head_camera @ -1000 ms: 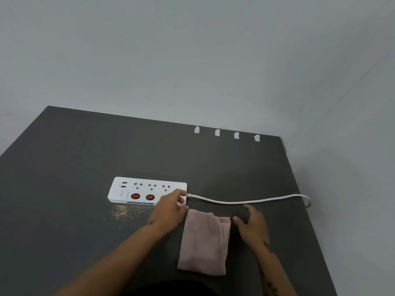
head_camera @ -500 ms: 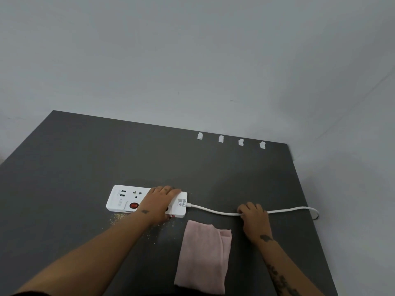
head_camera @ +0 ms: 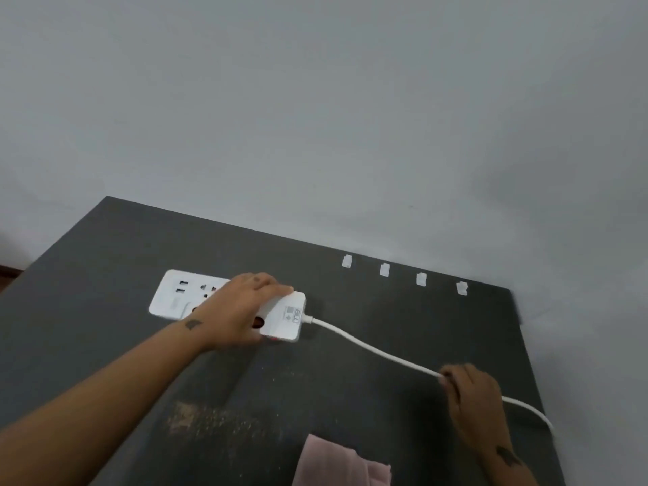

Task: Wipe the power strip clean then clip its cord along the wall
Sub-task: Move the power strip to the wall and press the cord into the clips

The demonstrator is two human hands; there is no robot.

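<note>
A white power strip (head_camera: pixel 175 292) with red switches lies on the dark table (head_camera: pixel 87 275), toward its back edge. My left hand (head_camera: pixel 242 310) grips the strip across its middle and right half. The white cord (head_camera: pixel 368 345) runs from the strip's right end toward the table's right edge. My right hand (head_camera: pixel 471 398) pinches the cord about halfway along. Several small white cable clips (head_camera: pixel 385 270) sit in a row near the table's back edge by the wall. A folded pink cloth (head_camera: pixel 336 464) lies at the near edge between my arms.
A patch of sandy dust (head_camera: pixel 210 422) is spread on the table left of the cloth. The grey wall (head_camera: pixel 315 117) rises right behind the table. The table's right edge (head_camera: pixel 529 363) is close to my right hand.
My left hand has slid the power strip away from me, toward the back of the table, off the dust patch. My right hand has closed on the cord and moves with it.
</note>
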